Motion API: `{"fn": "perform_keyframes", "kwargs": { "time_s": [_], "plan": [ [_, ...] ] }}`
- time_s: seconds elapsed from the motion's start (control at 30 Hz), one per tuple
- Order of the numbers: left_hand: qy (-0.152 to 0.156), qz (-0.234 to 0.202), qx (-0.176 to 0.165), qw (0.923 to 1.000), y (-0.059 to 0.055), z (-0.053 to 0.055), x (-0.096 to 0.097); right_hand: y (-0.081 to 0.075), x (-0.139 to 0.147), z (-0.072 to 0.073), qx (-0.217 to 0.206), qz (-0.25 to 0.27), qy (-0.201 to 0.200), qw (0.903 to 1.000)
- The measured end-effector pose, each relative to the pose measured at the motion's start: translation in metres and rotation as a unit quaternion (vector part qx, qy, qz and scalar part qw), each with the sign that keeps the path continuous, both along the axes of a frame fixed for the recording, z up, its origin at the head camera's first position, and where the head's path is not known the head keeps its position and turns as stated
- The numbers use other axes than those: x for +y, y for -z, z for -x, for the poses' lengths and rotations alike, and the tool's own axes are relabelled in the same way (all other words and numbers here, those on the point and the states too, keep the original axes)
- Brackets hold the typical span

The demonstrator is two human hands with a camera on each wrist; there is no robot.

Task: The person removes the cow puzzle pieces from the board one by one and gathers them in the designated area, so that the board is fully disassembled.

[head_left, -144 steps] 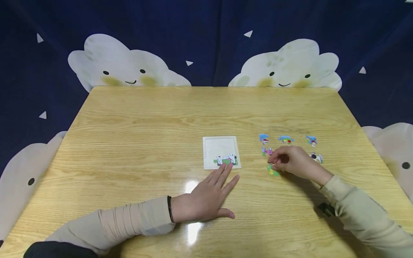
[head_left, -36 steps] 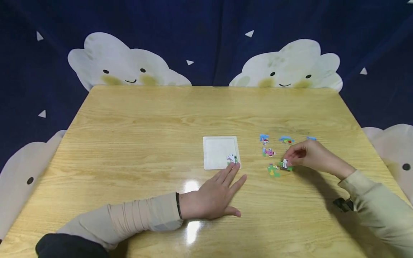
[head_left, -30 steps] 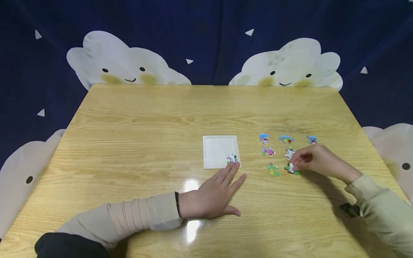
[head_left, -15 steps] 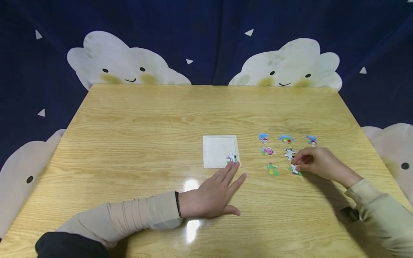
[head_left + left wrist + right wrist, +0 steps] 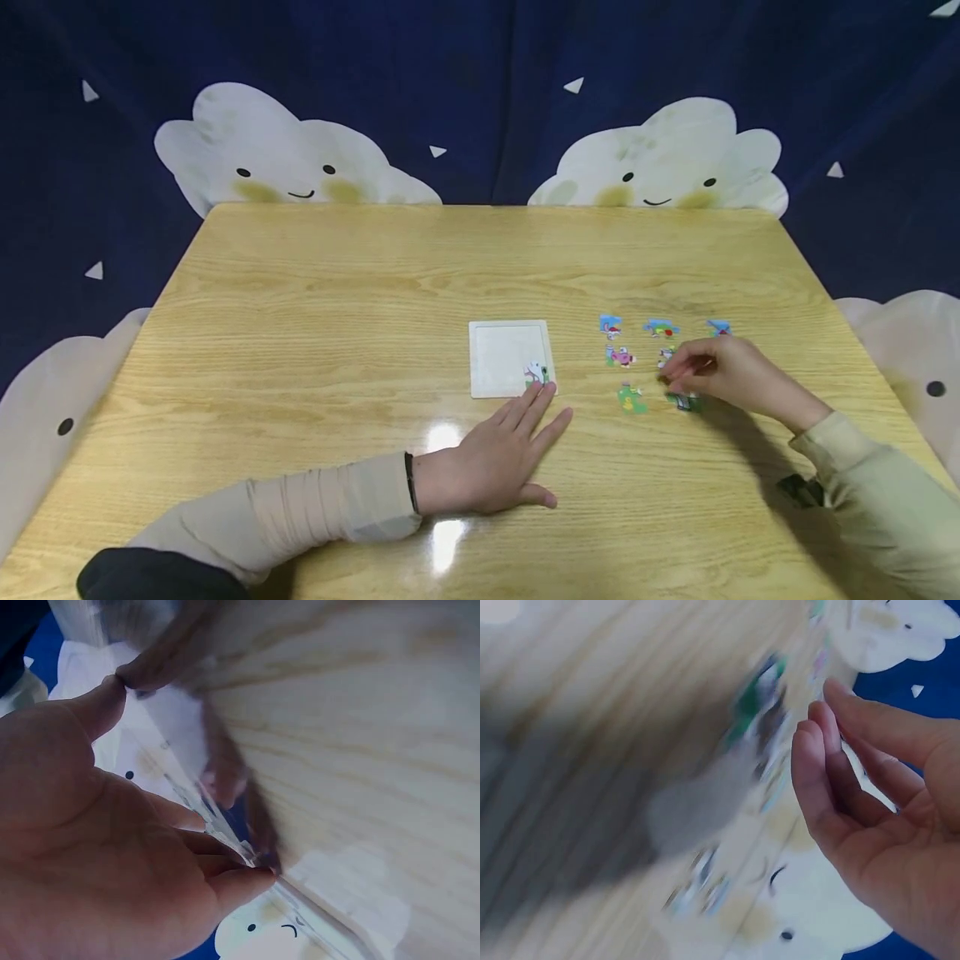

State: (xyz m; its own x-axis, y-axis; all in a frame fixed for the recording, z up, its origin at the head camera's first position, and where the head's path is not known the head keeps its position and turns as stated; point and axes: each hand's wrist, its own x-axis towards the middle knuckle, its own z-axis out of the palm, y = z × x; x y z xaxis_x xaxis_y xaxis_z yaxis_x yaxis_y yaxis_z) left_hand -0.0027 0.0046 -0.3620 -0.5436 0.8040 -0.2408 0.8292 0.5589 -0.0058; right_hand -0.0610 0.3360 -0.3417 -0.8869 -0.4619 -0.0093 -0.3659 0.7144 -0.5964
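Observation:
My left hand [image 5: 491, 462] lies with straight, spread fingers, its fingertips touching the near edge of a square white puzzle tray [image 5: 474, 358]. One puzzle piece [image 5: 535, 369], white and green, sits in the tray's lower right corner just beyond those fingertips. Over the loose pieces at the right hovers my right hand [image 5: 723, 375], fingers bent and nothing seen between them in the right wrist view. Just below it a green and white piece [image 5: 684, 402] lies on the table. A white piece [image 5: 666, 357] is partly covered by the right fingertips.
Right of the tray, other loose puzzle pieces lie in rough rows: a blue one [image 5: 610, 325], a blue and green one [image 5: 661, 327], a pink one [image 5: 621, 356], a green one [image 5: 632, 398] and a partly hidden blue one [image 5: 718, 326]. The wooden table [image 5: 337, 292] meets a dark blue curtain [image 5: 487, 100].
The tray held a second piece beside the corner one; my right hand has since set that green and white piece down among the loose ones, let go and shifted up-left. My left hand stays.

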Motion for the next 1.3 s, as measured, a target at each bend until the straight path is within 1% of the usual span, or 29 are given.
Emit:
{"fn": "perform_keyframes", "kwargs": {
  "time_s": [0.1, 0.23, 0.3, 0.4, 0.47, 0.57, 0.83, 1.03, 1.13, 1.3],
  "plan": [
    [0.003, -0.003, 0.003, 1.0, -0.001, -0.002, -0.002, -0.003, -0.023, 0.007, -0.024, 0.018, -0.01, 0.9995],
    [-0.006, -0.018, -0.011, 0.9998, 0.0, -0.004, -0.008, -0.004, -0.058, 0.018, -0.038, 0.027, -0.032, 0.9984],
    [-0.011, -0.021, -0.015, 0.9996, -0.001, -0.005, -0.012, -0.004, -0.075, 0.023, -0.037, 0.032, -0.044, 0.9979],
    [-0.007, -0.022, -0.005, 0.9997, -0.001, -0.007, -0.018, -0.001, -0.098, 0.03, -0.03, 0.041, -0.057, 0.9971],
    [-0.003, -0.021, -0.002, 0.9998, -0.002, -0.009, -0.021, 0.002, -0.11, 0.035, -0.021, 0.042, -0.068, 0.9966],
    [-0.002, -0.023, 0.003, 0.9997, -0.002, -0.01, -0.024, 0.007, -0.124, 0.04, -0.024, 0.044, -0.077, 0.9957],
    [-0.011, -0.014, 0.013, 0.9998, 0.0, -0.012, -0.024, 0.014, -0.14, 0.047, -0.029, 0.036, -0.093, 0.9946],
    [-0.011, -0.006, 0.025, 0.9996, 0.002, -0.012, -0.023, 0.014, -0.142, 0.048, -0.042, 0.032, -0.085, 0.995],
    [-0.01, -0.005, 0.034, 0.9993, 0.002, -0.012, -0.022, 0.013, -0.142, 0.048, -0.054, 0.042, -0.076, 0.9948],
    [-0.01, -0.004, 0.051, 0.9986, 0.002, -0.013, -0.021, 0.011, -0.143, 0.046, -0.064, 0.072, -0.058, 0.9936]
  ]
}}
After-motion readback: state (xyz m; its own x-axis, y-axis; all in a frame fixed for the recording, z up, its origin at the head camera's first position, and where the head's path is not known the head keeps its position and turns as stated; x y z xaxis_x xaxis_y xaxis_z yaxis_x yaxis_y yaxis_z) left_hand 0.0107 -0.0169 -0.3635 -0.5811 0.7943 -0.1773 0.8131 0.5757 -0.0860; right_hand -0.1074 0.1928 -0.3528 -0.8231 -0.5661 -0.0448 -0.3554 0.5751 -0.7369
